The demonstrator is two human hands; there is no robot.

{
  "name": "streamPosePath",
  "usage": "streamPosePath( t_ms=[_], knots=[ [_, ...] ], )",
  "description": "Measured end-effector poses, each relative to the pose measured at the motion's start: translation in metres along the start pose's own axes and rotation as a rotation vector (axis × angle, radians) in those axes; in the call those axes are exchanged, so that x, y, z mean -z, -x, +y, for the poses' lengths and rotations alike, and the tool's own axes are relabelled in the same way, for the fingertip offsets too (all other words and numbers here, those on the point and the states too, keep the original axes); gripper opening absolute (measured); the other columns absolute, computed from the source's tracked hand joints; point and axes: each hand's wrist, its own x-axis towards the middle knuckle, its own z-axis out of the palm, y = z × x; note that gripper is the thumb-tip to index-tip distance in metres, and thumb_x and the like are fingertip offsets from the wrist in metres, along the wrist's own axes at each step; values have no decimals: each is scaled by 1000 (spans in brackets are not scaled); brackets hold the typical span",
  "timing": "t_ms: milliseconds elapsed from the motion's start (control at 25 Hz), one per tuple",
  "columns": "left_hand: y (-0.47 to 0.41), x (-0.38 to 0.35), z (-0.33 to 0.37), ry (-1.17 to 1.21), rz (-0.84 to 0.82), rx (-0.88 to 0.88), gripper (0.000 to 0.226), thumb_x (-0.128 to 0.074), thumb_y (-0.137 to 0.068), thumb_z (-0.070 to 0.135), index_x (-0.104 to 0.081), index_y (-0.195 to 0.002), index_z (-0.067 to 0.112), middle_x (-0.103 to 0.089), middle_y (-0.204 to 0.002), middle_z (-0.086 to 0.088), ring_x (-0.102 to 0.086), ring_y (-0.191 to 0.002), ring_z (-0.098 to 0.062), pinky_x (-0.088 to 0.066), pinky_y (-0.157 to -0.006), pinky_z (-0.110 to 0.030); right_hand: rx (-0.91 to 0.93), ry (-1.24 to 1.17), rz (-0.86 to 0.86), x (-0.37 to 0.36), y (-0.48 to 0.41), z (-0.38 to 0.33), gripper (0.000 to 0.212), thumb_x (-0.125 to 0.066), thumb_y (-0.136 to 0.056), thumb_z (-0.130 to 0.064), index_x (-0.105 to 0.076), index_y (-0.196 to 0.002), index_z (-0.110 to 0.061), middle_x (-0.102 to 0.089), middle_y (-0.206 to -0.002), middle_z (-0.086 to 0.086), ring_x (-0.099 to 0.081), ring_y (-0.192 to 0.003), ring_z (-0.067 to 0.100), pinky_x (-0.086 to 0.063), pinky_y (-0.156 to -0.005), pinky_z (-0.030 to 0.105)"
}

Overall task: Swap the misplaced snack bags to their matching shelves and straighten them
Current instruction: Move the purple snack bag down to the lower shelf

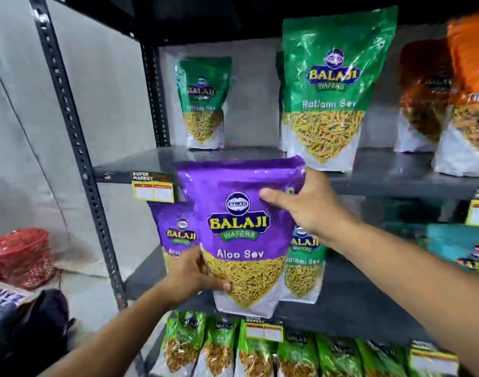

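Purple and glossy, the Aloo Sev bag (239,235) is held at the centre of the frame, in front of the middle shelf (355,303) where another purple bag (175,232) stands at its left and a green Ratlami Sev bag (303,268) peeks out at its right, seemingly misplaced. The left hand (194,276) pinches the held bag's lower left edge, thumb across the front over the clear window; the right hand (306,202) grips the upper right corner, thumb on the front and fingers hidden behind. The pouch looks light and puffy, its slick film crinkly and likely to slip, its thin contents brittle. Holding by the sealed top and the flat-bottomed base, as now, seems wisest, since squeezing the middle could crush the sev. More green bags (325,85) stand on the upper shelf (151,159).
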Motion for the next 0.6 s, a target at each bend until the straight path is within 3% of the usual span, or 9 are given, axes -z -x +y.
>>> streamPosePath(
  t_ms=[80,160,280,440,520,600],
  knots=[
    [-2,-8,-34,-3,31,42,41,-84,-53,-16,-64,-86,-2,-76,-64,-11,-68,-61,-13,-56,-64,-25,-68,94,2,-4,7,34,30,-80,-69,-1,-70,-97,-8,-76,-88,6,-72,-83,20,-58,-80,38],
    [-10,-15,-61,31,41,81,42,-81,-54,-21,-64,-85,3,-76,-62,4,-69,-59,-6,-54,-57,-16,-132,140,22,-8,7,66,26,-81,-68,-1,-68,-89,-9,-75,-84,10,-69,-77,18,-56,-79,40],
    [-34,-18,-100,94,109,134,47,-81,-51,-22,-65,-86,5,-79,-73,-1,-73,-68,-13,-57,-60,-22,-223,223,48,-15,-3,106,27,-81,-68,-3,-64,-77,-23,-69,-70,-4,-61,-61,4,-49,-68,27],
    [-61,-20,-131,135,137,262,47,-81,-53,-22,-63,-90,0,-79,-72,-7,-75,-67,-21,-58,-57,-25,-281,359,66,-16,-22,146,31,-83,-67,-8,-61,-72,-30,-67,-73,-8,-62,-68,13,-46,-64,19],
    [-74,-21,-142,176,153,292,49,-80,-54,-23,-61,-93,1,-79,-75,-8,-75,-70,-25,-59,-58,-28,-214,563,29,-12,-33,155,30,-84,-65,-18,-62,-81,-31,-66,-76,-14,-62,-70,7,-41,-61,8],
    [-88,-19,-155,226,191,286,54,-78,-53,-26,-61,-96,3,-80,-82,-8,-74,-78,-26,-60,-62,-30,-38,858,-63,-7,-46,156,31,-82,-66,-29,-65,-92,-30,-71,-83,-9,-63,-81,11,-45,-70,18]
  ],
)
